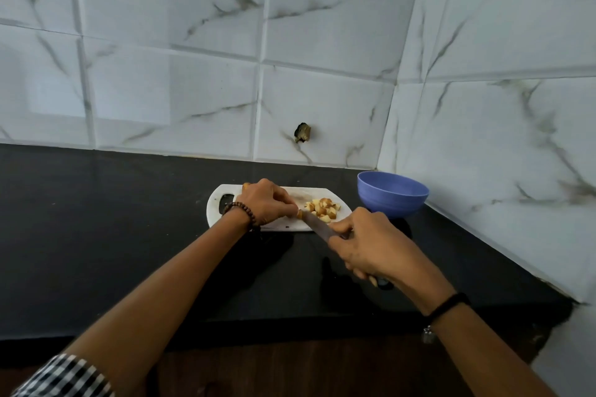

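Knife [314, 225] across board's [214, 209] near edge (bowl [392, 200] close)

a black countertop [106, 235] runs along the marble-tiled wall [322, 42] into a corner on the right. a white cutting board [213, 214] lies flat on it toward the back, long side parallel to the wall, its handle slot at the left end. a blue bowl [392, 198] stands upright on the counter just beside the board's right end, close to the corner.
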The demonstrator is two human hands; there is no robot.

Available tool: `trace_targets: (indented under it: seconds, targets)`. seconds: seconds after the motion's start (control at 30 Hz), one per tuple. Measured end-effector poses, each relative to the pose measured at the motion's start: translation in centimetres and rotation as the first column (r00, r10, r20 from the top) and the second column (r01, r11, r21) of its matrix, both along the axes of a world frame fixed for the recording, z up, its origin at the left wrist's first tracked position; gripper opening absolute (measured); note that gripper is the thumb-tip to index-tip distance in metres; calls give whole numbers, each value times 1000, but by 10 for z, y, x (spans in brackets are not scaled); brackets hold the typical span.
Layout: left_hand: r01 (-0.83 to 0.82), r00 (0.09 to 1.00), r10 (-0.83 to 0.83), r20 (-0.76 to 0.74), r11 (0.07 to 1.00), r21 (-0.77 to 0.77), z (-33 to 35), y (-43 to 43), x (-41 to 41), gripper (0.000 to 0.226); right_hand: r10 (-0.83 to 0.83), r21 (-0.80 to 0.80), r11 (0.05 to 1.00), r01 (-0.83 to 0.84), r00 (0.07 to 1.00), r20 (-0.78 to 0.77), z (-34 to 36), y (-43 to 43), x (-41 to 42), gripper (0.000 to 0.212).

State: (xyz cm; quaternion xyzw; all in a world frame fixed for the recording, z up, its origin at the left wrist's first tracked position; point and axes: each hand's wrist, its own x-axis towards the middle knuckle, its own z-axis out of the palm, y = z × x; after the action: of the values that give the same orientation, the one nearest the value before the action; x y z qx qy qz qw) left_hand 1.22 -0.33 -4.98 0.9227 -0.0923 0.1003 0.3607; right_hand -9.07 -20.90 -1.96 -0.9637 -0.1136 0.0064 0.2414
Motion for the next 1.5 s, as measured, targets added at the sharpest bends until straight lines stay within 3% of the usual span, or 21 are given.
trace_targets:
  seconds: [0.17,0.37,0.63,0.83,1.33,1.5]
  targets:
    - [55,998,-55,-2,996,67,0,6,0,23,14,119,993,-11,1000,-24,14,-6,-8,42]
    - [76,996,-82,28,983,168,0,12,2,10,-72,209,976,52,994,88,-3,0,2,46]
    - [75,990,-104,100,962,262,3,8,-2,20,-89,272,960,64,993,81,-9,13,11,42]
    - [9,988,-39,148,981,192,3,12,-1,18,-91,314,947,66,994,64,-12,18,12,42]
    - [-28,994,21,108,997,67,0,5,-1,6,-63,233,971,44,995,77,-19,31,31,43]
    - [-59,993,54,107,997,52,-1,3,-1,6,-77,181,982,58,992,97,-18,40,35,32]
